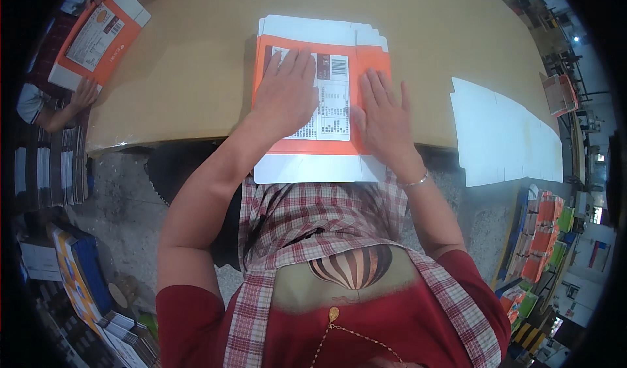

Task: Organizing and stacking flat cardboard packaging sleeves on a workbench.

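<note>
In front of me an orange and white flat carton [307,147] lies on the tan table, its near white flap reaching past the table edge over my lap. A white printed label with a barcode [336,116] shows on its orange face. My left hand [287,94] rests flat across the label's left part, fingers stretched and pointing away. On the carton's right orange strip lies my right hand [385,120], palm down, fingers out and thumb toward the label. Both hands press on the surface and grasp nothing.
A white flat cardboard sheet [503,133] overhangs the table [196,54] edge at right. At upper left another person's hands [83,95] hold a similar orange carton [98,38]. Stacked flat cardboard [49,172] stands at left; orange and green folded cartons [545,231] stand at lower right.
</note>
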Demonstrator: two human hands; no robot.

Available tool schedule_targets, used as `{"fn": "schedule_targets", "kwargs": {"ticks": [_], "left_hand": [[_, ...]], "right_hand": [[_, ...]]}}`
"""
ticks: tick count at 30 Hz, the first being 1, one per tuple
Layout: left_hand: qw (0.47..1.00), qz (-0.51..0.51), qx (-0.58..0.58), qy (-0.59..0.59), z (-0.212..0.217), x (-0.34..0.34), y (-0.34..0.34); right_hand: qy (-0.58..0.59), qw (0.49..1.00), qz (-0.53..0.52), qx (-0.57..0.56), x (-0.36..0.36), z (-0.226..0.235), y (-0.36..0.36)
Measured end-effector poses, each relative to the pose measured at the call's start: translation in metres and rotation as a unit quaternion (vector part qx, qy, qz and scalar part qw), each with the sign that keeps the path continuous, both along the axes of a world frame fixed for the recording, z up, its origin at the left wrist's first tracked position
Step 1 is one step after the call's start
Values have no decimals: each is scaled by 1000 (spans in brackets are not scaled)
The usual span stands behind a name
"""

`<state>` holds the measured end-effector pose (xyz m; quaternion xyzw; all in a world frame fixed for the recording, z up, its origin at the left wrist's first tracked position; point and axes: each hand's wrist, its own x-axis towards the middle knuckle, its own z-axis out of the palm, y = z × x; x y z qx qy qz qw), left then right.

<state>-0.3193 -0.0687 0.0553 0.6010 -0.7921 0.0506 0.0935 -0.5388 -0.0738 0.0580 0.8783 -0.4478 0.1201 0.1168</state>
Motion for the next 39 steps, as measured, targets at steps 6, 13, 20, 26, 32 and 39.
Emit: {"fn": "schedule_targets", "kwargs": {"ticks": [6, 13, 20, 26, 32, 39], "left_hand": [[999, -8, -30, 32, -6, 2, 0], [923, 143, -81, 349, 26, 23, 14], [790, 67, 90, 603, 4, 29, 11], [733, 33, 145, 663, 1, 39, 8], [604, 96, 155, 776, -8, 40, 16], [536, 63, 160, 827, -28, 51, 13]], "right_hand": [[-92, 993, -51, 60, -1, 14, -31], [-250, 911, -203, 256, -17, 14, -37], [-229, 912, -161, 300, -21, 38, -46], [-538, 660, -98, 515, -13, 45, -33], [-597, 587, -69, 542, -11, 17, -35], [-650, 518, -76, 551, -10, 3, -37]]}}
